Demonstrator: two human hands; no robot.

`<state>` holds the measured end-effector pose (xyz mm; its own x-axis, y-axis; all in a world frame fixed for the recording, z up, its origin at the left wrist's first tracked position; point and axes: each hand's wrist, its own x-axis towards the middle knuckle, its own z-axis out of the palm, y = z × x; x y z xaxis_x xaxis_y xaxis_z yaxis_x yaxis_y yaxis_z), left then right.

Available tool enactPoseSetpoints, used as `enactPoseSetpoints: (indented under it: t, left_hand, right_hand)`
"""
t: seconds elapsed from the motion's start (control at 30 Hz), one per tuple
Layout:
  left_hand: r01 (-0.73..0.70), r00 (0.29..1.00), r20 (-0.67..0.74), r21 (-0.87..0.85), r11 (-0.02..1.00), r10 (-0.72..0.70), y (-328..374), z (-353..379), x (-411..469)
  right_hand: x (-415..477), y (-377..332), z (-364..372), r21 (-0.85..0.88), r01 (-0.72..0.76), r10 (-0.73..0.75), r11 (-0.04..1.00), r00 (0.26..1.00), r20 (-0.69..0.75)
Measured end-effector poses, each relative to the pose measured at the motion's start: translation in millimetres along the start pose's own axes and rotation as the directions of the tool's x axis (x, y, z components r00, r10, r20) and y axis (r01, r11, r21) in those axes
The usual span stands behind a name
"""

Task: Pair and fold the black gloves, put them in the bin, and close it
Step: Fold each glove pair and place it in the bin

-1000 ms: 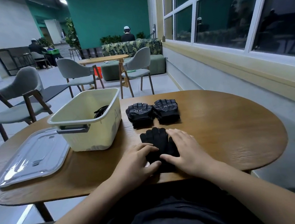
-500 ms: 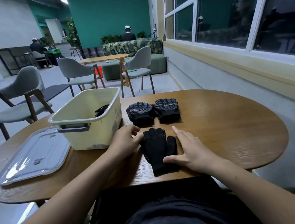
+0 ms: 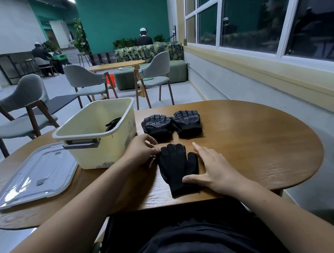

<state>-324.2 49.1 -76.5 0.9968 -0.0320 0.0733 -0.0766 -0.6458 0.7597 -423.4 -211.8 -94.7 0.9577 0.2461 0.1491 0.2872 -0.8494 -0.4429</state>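
Seemingly left grip pinches glove edge.

indoor, evenly dim. main source: ceiling light far back left, blown out. windows dark, faint reflections on glass. bright glare patches on clear lid. soft shadows beneath the fingerless gloves on table. wide-angle bowing at the edges; centre sharp, bottom edge slightly soft.

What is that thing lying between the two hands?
A black glove lies flat on the table between the left hand and the right hand, seen in the head view.
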Motion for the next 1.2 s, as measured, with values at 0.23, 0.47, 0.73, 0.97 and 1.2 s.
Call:
enactPoseSetpoints:
  t: [0.23,0.47,0.73,0.97,1.2]
  left_hand:
    - [-0.037,0.999,0.033,0.047,0.998,0.035,-1,7,6]
    - [-0.069,0.997,0.030,0.187,0.980,0.064,-1,10,18]
    - [-0.299,0.953,0.160,0.367,0.881,0.257,29,20,28]
    - [-0.328,0.934,0.275,0.418,0.847,0.226,48,28,42]
    - [-0.326,0.936,0.267,0.416,0.849,0.229,55,36,48]
  right_hand:
    - [0,-1,0,0.000,0.010,-0.010,1.000,1.000,0.002]
    - [0,-1,0,0.018,0.007,-0.008,1.000,1.000,0.013]
    - [-1,2,1,0.030,0.012,-0.013,0.999,1.000,0.013]
    - [-1,0,-1,0.022,0.016,-0.017,1.000,0.999,0.030]
    - [-2,-2,-2,0.013,0.016,-0.016,1.000,1.000,0.016]
